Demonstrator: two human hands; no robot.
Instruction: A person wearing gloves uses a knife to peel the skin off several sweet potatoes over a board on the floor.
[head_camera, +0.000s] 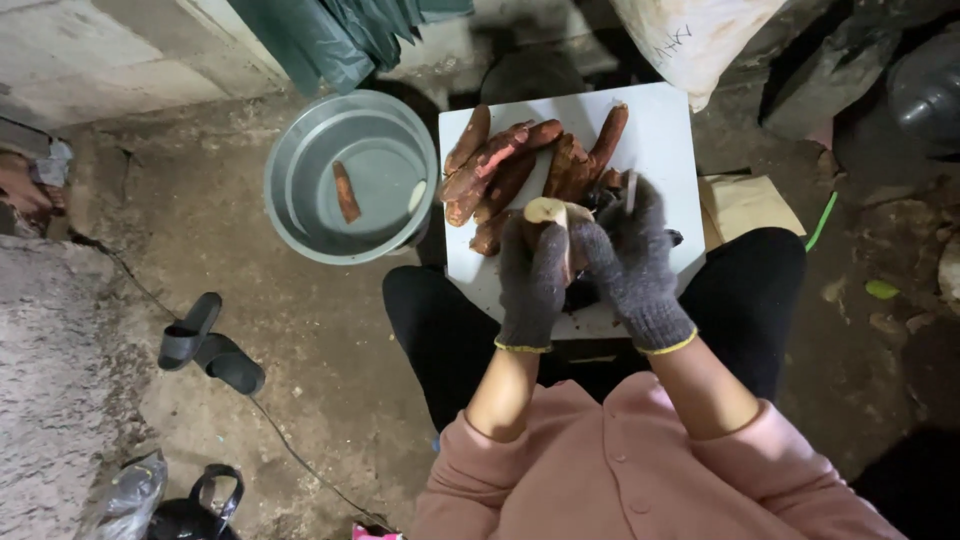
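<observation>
Peeling is done above the white table (660, 140), the sweet potato (548, 215) clasped in the left hand (532, 275), and a slipped blade (630, 192), gripped by the right hand (632, 255), could cut that glove.

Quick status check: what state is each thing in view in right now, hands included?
Left hand: gloved, gripping the partly peeled sweet potato.
Right hand: gloved, holding a peeling tool at the sweet potato.
Unpeeled sweet potatoes: piled on the white board.
Metal basin: upright, with two pieces inside.
Black sandals: lying on the floor, not worn.
</observation>
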